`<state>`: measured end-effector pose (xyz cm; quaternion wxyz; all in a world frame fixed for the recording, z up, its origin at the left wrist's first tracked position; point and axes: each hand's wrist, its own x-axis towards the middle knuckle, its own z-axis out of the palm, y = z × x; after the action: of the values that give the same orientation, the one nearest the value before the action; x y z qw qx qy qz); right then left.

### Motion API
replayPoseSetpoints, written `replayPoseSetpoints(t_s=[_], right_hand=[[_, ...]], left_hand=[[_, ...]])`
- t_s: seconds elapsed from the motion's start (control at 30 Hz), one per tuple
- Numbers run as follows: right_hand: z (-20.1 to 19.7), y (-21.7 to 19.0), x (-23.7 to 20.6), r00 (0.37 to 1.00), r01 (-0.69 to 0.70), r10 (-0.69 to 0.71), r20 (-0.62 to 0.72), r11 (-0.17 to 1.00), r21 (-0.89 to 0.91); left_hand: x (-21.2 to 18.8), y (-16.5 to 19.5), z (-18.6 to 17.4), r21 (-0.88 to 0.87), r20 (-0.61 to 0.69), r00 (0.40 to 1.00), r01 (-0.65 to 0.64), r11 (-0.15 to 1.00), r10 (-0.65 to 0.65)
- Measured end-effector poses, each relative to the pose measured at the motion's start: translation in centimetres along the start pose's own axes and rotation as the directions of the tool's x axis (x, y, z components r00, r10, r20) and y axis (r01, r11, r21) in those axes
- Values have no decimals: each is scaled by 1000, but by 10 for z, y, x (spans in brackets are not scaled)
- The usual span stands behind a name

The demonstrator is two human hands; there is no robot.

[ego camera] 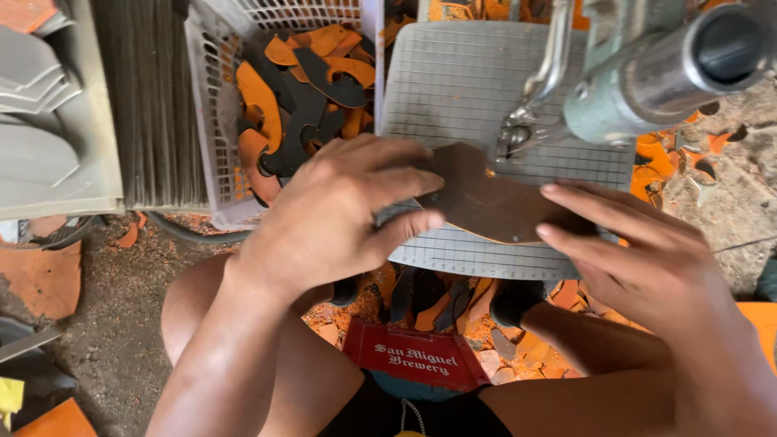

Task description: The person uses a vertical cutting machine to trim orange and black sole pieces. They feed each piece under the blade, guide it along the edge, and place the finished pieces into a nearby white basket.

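Both hands are on a dark brown flat sheet piece [486, 198] lying on the grey gridded plate [453, 89] of the press machine [647, 81]. The left hand [336, 214] pinches its left edge between fingers and thumb, while the right hand [639, 255] presses flat fingers on its right edge. A white basket [212, 121] of orange and black cutouts [303, 105] sits just left of the plate.
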<state>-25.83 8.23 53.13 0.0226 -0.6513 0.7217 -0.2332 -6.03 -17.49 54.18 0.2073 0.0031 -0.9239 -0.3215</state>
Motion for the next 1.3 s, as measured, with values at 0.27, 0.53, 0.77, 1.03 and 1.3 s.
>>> replayPoseSetpoints(t_s=[0.27,0.53,0.77,1.03,1.3], right_hand=[[10,23,-2,994,-54,58,94,997,-51],[23,25,1,996,-94,94,-8,995,17],[25,25,5,995,-95,94,-31,995,-27],[23,27,10,993,-120,120,-18,993,7],[15,37,18,983,-175,175,57,985,5]], left_hand=[[9,3,29,224,68,991,99,970,-116],[15,-11,33,224,41,994,91,970,-102],[20,-21,37,221,23,995,89,971,-96],[22,-21,38,234,18,996,85,969,-92],[19,-19,42,240,21,997,74,968,-81]])
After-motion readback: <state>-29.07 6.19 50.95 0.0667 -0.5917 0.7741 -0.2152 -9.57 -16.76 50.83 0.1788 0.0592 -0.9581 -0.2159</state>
